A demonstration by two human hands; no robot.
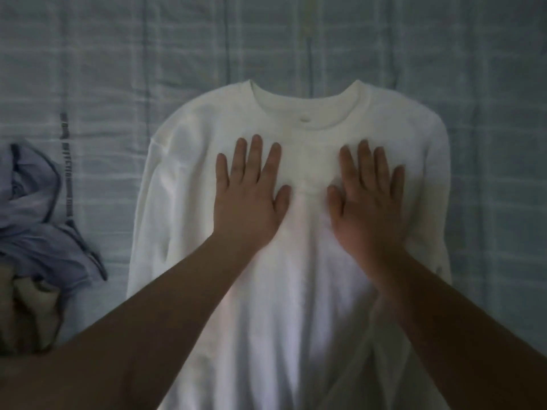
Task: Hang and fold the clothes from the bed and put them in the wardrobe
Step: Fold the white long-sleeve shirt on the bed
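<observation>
A white long-sleeved sweatshirt (299,291) lies flat on the bed, collar pointing away from me and sleeves lying along its sides. My left hand (248,190) rests flat on the chest of it, fingers straight and spread. Beside it, my right hand (367,196) presses on the chest in the same way, fingers spread. Both palms face down on the fabric and neither hand grips anything. The sweatshirt's hem is out of view at the bottom.
The bed is covered with a pale blue-grey checked sheet (488,84). A crumpled lilac-blue garment (38,220) lies at the left edge, with a beige piece of clothing (26,309) under it.
</observation>
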